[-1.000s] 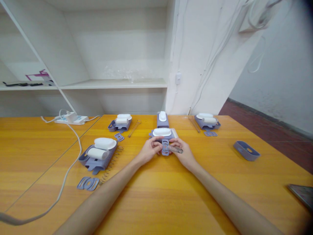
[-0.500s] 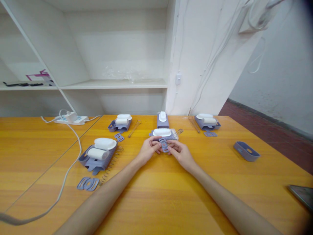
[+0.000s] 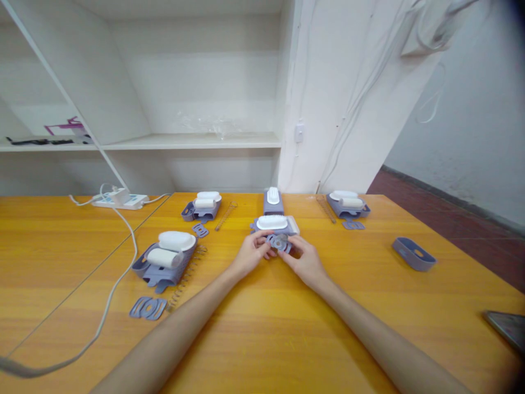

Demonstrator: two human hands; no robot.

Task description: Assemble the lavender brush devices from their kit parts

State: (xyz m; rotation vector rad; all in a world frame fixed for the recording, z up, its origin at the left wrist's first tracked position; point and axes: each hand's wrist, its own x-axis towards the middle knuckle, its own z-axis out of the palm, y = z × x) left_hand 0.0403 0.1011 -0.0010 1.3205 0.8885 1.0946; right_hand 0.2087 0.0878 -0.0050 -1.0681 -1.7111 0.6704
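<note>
Above the table's middle, my left hand (image 3: 251, 254) pinches one end of a flat purple-grey plastic plate (image 3: 287, 249) with a round hole and slots. My right hand (image 3: 304, 261) is closed at the plate's other side, around a coil spring (image 3: 281, 239) that appears bunched end-on against the plate; whether it is joined to the plate I cannot tell. Just behind the hands lies a purple-grey plastic housing bearing a white bristle brush (image 3: 271, 222). Farther back stands another purple-grey housing (image 3: 273, 208) with a white brush on it.
Sets of purple-grey housings with white parts stand at near left (image 3: 166, 257), back left (image 3: 205, 205) and back right (image 3: 348, 203), each with a spring and slotted plate nearby. An oval purple-grey collar (image 3: 414, 253) lies right. A white cable (image 3: 123, 273) crosses the left; a phone-like device (image 3: 506, 325) lies at the right edge.
The spring that stuck out behind my right hand is now bunched up against the plate. The plate has turned to lie more sideways between my fingers. My right hand has shifted slightly.
</note>
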